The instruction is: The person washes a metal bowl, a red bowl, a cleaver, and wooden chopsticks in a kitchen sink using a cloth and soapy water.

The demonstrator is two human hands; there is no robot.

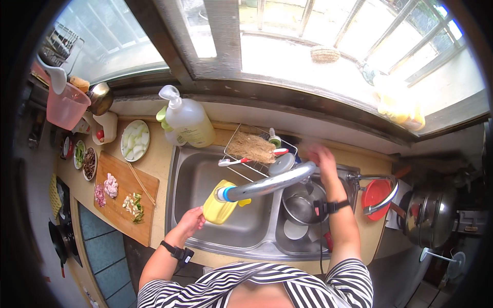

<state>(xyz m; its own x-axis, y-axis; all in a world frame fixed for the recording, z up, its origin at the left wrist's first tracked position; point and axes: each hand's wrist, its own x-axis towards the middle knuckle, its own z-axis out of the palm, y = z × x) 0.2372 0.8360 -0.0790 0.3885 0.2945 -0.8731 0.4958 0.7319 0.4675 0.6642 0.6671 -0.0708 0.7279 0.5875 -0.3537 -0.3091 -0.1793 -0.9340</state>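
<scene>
My left hand (192,221) holds the end of a yellow plastic container (218,204) over the large basin of a steel double sink (192,173). The curved chrome faucet (275,181) ends just above the container, partly covering it. My right hand (321,156) reaches behind the faucet and looks blurred; its fingers are partly indistinct, so what it touches cannot be told. A wire rack (233,140) across the back of the sink carries a loofah (250,147) and a toothbrush (238,161). Metal bowls (302,204) sit in the smaller basin.
Left of the sink lie a wooden cutting board (133,181) with chopped food, chopsticks (141,184) and a plate of cut pale vegetable (134,140). A large pump bottle (190,121) stands at the sink's back left corner. A second faucet (385,198) and red basin (369,204) are at right.
</scene>
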